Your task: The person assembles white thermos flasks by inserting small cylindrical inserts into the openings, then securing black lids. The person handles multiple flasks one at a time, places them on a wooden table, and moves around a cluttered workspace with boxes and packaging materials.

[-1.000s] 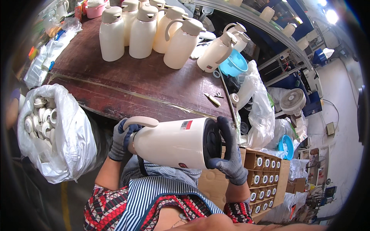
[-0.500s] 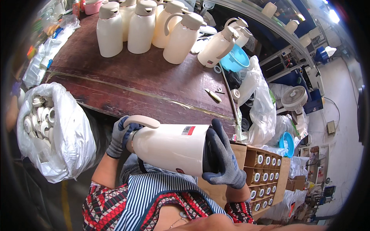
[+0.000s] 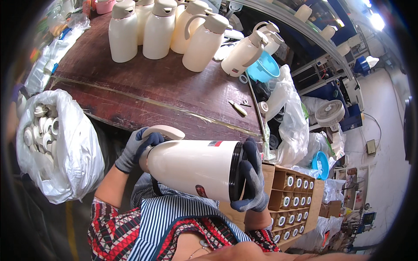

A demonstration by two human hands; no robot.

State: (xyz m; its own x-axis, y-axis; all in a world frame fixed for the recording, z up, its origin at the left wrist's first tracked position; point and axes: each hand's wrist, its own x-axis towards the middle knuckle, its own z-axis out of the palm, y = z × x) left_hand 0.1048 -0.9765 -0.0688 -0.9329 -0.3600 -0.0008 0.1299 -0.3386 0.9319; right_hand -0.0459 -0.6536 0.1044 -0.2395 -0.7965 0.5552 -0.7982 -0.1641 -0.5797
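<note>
A white vacuum jug (image 3: 189,167) lies sideways in front of me, its beige handle (image 3: 163,131) uppermost and a red-and-grey label on its side. My left hand (image 3: 138,148), in a grey and navy glove, is closed round the neck end by the handle. Against the black base (image 3: 235,172) at the other end rests my gloved right hand (image 3: 252,178), thumb below and fingers above, gripping it. The jug's neck is partly hidden by my left hand.
Several white jugs (image 3: 122,37) stand along the far side of the dark red table (image 3: 143,91). A small knife (image 3: 237,108) lies at its right. A white sack of ring-shaped parts (image 3: 82,152) stands left; a partitioned carton (image 3: 278,191) stands right, near a blue basin (image 3: 263,67).
The jug has rolled slightly in my hands, its label shifting toward the top edge. More of the black base shows, as my right fingers have drawn back from it a little.
</note>
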